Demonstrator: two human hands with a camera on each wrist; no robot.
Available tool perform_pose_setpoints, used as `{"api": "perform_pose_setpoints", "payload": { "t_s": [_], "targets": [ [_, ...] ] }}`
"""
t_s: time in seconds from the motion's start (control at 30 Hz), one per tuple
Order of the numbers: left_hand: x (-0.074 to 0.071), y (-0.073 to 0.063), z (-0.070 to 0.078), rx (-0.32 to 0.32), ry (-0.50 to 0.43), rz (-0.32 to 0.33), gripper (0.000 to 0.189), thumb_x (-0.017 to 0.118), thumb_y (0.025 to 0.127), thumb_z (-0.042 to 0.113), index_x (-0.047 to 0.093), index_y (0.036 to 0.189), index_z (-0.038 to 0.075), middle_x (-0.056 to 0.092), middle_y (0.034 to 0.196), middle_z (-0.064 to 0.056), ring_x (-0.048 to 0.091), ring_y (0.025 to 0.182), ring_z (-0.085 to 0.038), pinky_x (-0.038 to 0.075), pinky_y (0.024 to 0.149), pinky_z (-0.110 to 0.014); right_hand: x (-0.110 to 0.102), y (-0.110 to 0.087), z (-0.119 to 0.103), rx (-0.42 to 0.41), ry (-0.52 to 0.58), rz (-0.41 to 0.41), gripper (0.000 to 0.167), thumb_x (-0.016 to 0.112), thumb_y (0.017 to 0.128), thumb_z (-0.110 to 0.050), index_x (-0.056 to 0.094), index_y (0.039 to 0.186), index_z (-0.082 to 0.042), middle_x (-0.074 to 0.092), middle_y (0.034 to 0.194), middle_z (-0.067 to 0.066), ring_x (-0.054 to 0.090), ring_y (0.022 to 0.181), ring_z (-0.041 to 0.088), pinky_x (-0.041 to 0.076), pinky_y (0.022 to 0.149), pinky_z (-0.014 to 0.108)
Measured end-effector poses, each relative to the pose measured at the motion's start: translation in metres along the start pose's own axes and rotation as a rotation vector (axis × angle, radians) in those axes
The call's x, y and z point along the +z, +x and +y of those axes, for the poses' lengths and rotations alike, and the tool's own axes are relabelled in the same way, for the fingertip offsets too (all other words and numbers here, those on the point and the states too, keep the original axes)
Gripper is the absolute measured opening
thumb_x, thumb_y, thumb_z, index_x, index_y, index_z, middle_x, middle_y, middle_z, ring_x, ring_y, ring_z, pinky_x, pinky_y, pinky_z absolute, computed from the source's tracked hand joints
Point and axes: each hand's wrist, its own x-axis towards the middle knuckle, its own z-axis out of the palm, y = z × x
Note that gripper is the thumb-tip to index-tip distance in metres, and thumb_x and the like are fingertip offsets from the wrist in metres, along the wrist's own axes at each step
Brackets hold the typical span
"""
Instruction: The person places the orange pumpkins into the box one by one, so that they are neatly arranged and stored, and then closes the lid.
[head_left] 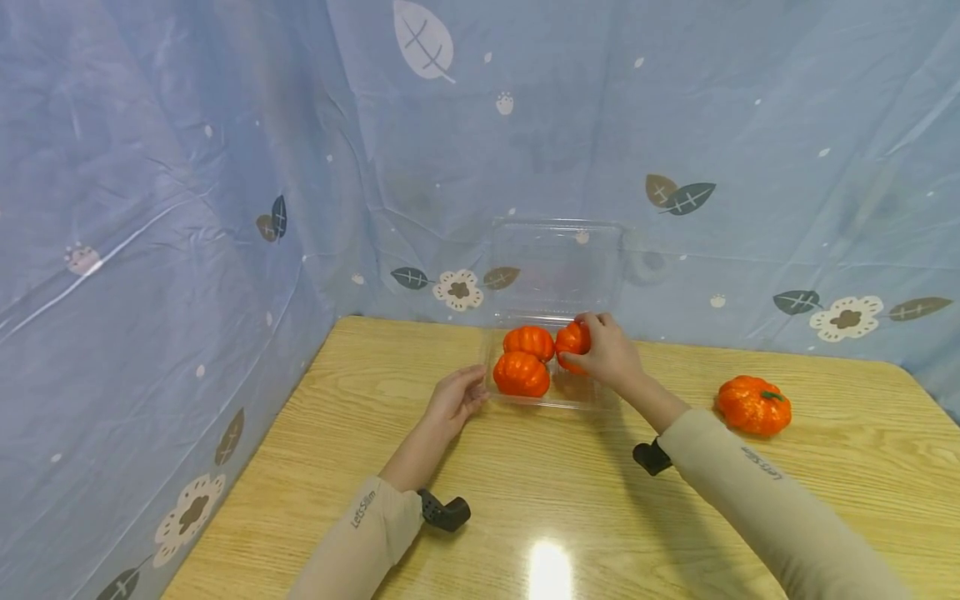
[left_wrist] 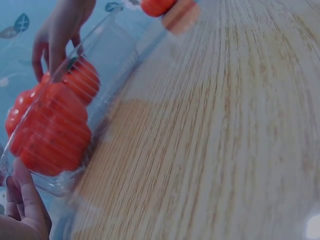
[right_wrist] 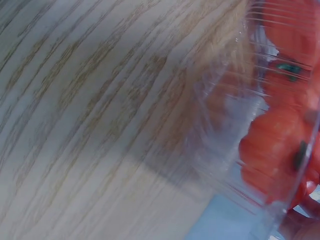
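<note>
A clear plastic clamshell box [head_left: 555, 405] stands near the table's back edge, its lid [head_left: 557, 271] raised against the cloth. Two small orange pumpkins, a rear one [head_left: 529, 341] and a front one [head_left: 521, 375], sit in its left half. On the right side of the box, my right hand [head_left: 611, 354] grips a third pumpkin [head_left: 572, 340] between thumb and fingers; its green stem shows in the right wrist view. My left hand [head_left: 453, 400] is beside the box's left wall, fingers relaxed, with a fingertip [left_wrist: 21, 167] right at the rim.
Another orange pumpkin [head_left: 753, 405] with a green stem lies on the wooden table [head_left: 525, 475] to the right, beyond my right forearm. Blue patterned cloth [head_left: 585, 125] hangs behind the table and along its left side.
</note>
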Motion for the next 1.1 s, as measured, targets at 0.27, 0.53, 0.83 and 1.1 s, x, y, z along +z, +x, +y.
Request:
{"api": "perform_pose_setpoints", "payload": {
  "t_s": [0.27, 0.53, 0.83, 1.1],
  "targets": [
    [0.000, 0.001, 0.000, 0.010, 0.003, -0.008, 0.030, 0.059, 0.089, 0.008, 0.054, 0.115, -0.006, 0.055, 0.070, 0.003, 0.054, 0.060, -0.007, 0.052, 0.060, -0.019, 0.005, 0.003, 0.002, 0.028, 0.020, 0.037, 0.065, 0.077, 0.074, -0.027, 0.049, 0.125, 0.002, 0.049, 0.119, 0.027, 0.054, 0.100, 0.042, 0.050, 0.081, 0.052],
    [-0.001, 0.001, 0.000, 0.007, -0.011, -0.002, 0.025, 0.060, 0.089, 0.008, 0.055, 0.110, -0.003, 0.055, 0.070, 0.001, 0.054, 0.060, -0.007, 0.053, 0.060, -0.019, 0.012, 0.005, 0.004, 0.045, 0.013, 0.034, 0.072, 0.075, 0.077, -0.026, 0.043, 0.132, 0.008, 0.042, 0.130, 0.029, 0.046, 0.114, 0.045, 0.044, 0.093, 0.053],
    [-0.002, 0.001, -0.001, 0.004, -0.014, 0.003, 0.021, 0.060, 0.088, 0.007, 0.057, 0.106, -0.001, 0.055, 0.068, 0.002, 0.054, 0.060, -0.007, 0.053, 0.060, -0.020, 0.018, 0.002, 0.005, -0.009, 0.017, 0.057, 0.069, 0.073, 0.079, -0.020, 0.041, 0.131, 0.011, 0.040, 0.129, 0.033, 0.044, 0.115, 0.047, 0.041, 0.096, 0.054],
    [-0.002, 0.002, -0.002, 0.011, -0.020, -0.003, 0.021, 0.059, 0.088, 0.005, 0.057, 0.107, -0.003, 0.055, 0.068, 0.001, 0.054, 0.058, -0.007, 0.053, 0.059, -0.020, 0.019, -0.002, 0.007, -0.040, 0.049, 0.086, 0.060, 0.074, 0.076, -0.014, 0.047, 0.125, 0.009, 0.042, 0.123, 0.032, 0.047, 0.109, 0.047, 0.045, 0.090, 0.055]
  ]
}}
